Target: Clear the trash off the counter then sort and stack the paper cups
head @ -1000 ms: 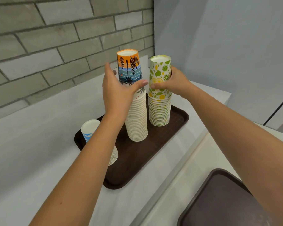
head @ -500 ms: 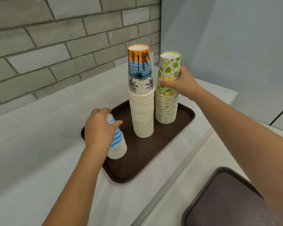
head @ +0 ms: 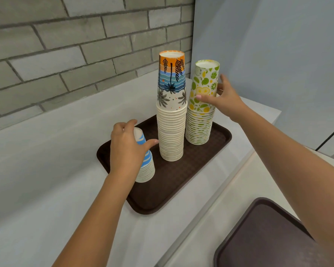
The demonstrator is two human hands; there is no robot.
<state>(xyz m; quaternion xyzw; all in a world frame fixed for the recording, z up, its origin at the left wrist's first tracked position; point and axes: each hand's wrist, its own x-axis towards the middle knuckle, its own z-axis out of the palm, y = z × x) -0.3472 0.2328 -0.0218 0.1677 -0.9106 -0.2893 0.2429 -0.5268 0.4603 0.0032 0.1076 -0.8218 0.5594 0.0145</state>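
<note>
Three upside-down cup stacks stand on a brown tray (head: 181,182) on the white counter (head: 46,180). The blue-striped stack (head: 146,166) is gripped by the left hand (head: 126,149); the lemon-print stack (head: 201,112) by the right hand (head: 227,101). The palm-print stack (head: 172,120) stands between, untouched. No writing is legible.

Left hand (head: 126,149) moved off palm-print stack (head: 172,116), now wrapped around top of blue-striped stack (head: 145,162). Right hand (head: 223,100) grip shifted to lime stack (head: 201,105) far side.
</note>
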